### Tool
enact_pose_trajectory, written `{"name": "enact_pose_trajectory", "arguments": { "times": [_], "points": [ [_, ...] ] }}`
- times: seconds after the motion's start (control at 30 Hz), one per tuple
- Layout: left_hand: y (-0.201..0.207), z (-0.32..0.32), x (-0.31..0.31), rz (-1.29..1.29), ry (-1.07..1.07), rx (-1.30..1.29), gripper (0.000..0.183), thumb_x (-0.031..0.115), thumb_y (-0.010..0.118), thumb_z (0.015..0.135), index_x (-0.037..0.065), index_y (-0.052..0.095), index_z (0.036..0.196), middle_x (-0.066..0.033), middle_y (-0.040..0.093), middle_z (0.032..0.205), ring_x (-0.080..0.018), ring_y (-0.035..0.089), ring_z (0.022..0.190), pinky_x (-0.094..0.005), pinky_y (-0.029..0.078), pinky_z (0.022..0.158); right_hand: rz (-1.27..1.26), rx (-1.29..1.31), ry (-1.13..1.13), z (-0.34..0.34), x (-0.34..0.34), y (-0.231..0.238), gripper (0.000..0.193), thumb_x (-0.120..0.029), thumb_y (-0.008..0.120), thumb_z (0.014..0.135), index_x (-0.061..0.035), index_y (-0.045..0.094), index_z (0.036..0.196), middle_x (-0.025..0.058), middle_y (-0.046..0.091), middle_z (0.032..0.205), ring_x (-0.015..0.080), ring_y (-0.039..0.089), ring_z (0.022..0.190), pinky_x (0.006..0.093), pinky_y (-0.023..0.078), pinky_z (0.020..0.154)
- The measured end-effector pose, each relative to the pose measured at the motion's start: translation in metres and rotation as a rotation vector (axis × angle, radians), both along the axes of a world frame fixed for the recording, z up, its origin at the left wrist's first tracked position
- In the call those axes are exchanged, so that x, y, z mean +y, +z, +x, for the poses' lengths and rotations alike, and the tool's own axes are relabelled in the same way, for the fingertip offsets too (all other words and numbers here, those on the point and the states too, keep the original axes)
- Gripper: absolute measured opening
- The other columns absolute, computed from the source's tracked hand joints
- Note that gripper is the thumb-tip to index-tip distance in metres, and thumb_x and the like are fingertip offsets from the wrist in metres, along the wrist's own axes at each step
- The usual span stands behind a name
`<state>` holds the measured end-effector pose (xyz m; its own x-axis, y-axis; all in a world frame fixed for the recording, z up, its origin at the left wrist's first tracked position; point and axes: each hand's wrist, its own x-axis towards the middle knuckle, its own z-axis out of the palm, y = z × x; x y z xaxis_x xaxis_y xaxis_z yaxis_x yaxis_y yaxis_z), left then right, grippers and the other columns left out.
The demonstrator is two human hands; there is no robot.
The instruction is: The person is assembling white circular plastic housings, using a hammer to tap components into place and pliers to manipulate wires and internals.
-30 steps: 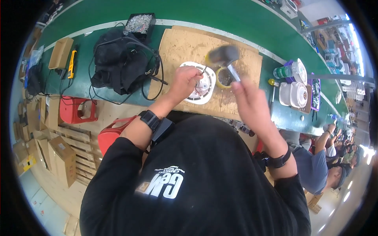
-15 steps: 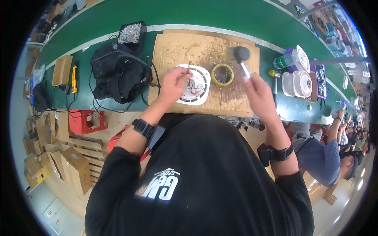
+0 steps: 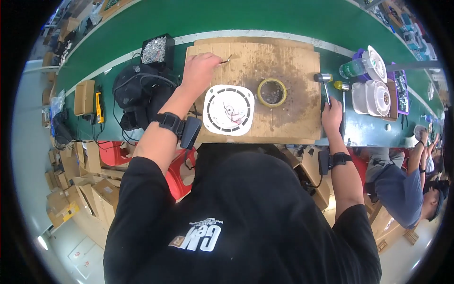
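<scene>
My left hand (image 3: 202,70) is over the upper left of the cardboard sheet (image 3: 298,128), fingers pinched on a small, thin, dark bent metal piece (image 3: 226,61) that pokes out past the fingertips. Off the sheet's right edge, my right hand (image 3: 332,115) is wrapped round the handle of a mallet (image 3: 323,77) with a dark and silver head. A white square cover (image 3: 211,126) with a ring of slots lies on the cardboard below my left hand, thin red and dark wires on its middle. Right of it sits a roll of yellow tape (image 3: 283,100) with small bits inside its ring.
A second hammer (image 3: 341,85) with a yellow end lies beside the mallet. White plastic tubs (image 3: 364,97), a green-labelled bottle (image 3: 352,69) and a purple tray stand right. Left are a black bag (image 3: 142,94), a box of small metal parts (image 3: 155,49) and cables. A co-worker sits far right.
My left hand has moved up and away from the white cover with the thin piece. My right hand has brought the mallet from above the cardboard out to the right and down.
</scene>
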<state>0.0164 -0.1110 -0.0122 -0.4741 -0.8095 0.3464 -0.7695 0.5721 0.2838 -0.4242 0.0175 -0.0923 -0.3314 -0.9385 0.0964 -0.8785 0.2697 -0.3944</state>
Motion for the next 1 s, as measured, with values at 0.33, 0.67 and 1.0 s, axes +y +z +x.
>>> {"name": "enact_pose_trajectory", "arguments": {
  "times": [0.33, 0.67, 1.0],
  "points": [
    [-0.020, -0.008, -0.018, 0.352, 0.210, 0.028, 0.013, 0.015, 0.061, 0.089, 0.010, 0.068, 0.099, -0.0097, 0.068, 0.089, -0.0288, 0.066, 0.088, -0.0404, 0.049, 0.078, -0.097, 0.222, 0.030, 0.018, 0.010, 0.006, 0.049, -0.015, 0.062, 0.081, -0.0061, 0.056, 0.128, 0.0204, 0.053, 0.128, 0.0380, 0.048, 0.119, 0.0483, 0.036, 0.102],
    [0.029, 0.009, 0.159, 0.329, -0.042, 0.069, 0.026, 0.009, 0.068, 0.074, 0.009, 0.061, 0.099, -0.0059, 0.061, 0.109, -0.0266, 0.057, 0.113, -0.0527, 0.034, 0.102, 0.443, -0.953, 0.296, 0.149, 0.049, 0.072, 0.025, -0.016, 0.050, 0.102, -0.0005, 0.054, 0.121, 0.0054, 0.062, 0.107, 0.0110, 0.058, 0.097, 0.0280, 0.048, 0.088],
    [-0.020, 0.014, 0.149, 0.137, -0.144, -0.005, 0.021, 0.014, 0.066, 0.074, 0.017, 0.064, 0.095, -0.0006, 0.056, 0.100, -0.0194, 0.058, 0.102, -0.0523, 0.033, 0.106, 0.546, -1.126, 0.069, 0.226, 0.030, 0.067, 0.049, -0.032, 0.051, 0.101, 0.0073, 0.048, 0.130, 0.0150, 0.064, 0.109, 0.0177, 0.064, 0.092, 0.0293, 0.054, 0.078]
  ]
}}
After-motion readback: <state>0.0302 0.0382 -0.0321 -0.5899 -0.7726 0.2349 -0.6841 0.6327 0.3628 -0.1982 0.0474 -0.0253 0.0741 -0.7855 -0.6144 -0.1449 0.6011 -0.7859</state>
